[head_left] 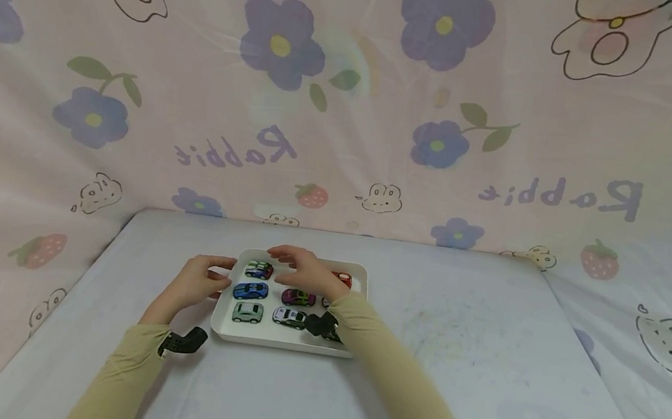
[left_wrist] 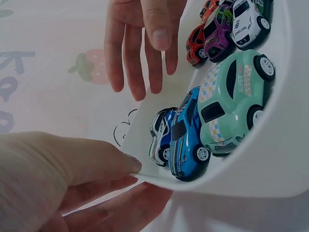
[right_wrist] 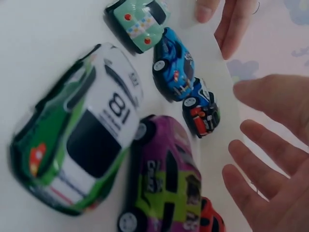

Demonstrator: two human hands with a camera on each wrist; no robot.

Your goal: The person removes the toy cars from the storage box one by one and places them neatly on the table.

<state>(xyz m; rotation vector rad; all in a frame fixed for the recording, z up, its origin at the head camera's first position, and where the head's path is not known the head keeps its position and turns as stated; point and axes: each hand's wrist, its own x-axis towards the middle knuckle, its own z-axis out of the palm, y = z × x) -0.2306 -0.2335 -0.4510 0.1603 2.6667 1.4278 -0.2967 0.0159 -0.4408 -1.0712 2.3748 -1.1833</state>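
Observation:
A white tray [head_left: 281, 345] holds several toy cars in rows. At its left side, my left hand [head_left: 196, 284] pinches the rim, thumb on top and fingers outside beneath it. Nearest to this hand are a mint green car [left_wrist: 231, 104], a blue car [left_wrist: 186, 135] and a smaller blue-and-white car [left_wrist: 161, 133]. Over the tray's far part hovers my right hand [head_left: 309, 273], fingers spread and loosely bent, holding nothing. Below it lie a purple car [right_wrist: 166, 169] and a white-and-green car [right_wrist: 91, 130] marked 18. A red car [head_left: 341, 279] is partly hidden by the right hand.
The tray stands on a table with a white cloth [head_left: 449, 363]. A printed curtain [head_left: 349, 99] with flowers and rabbits hangs behind and at both sides. Black wrist cameras [head_left: 184, 341] stick out from the sleeves; the right one covers part of the cars.

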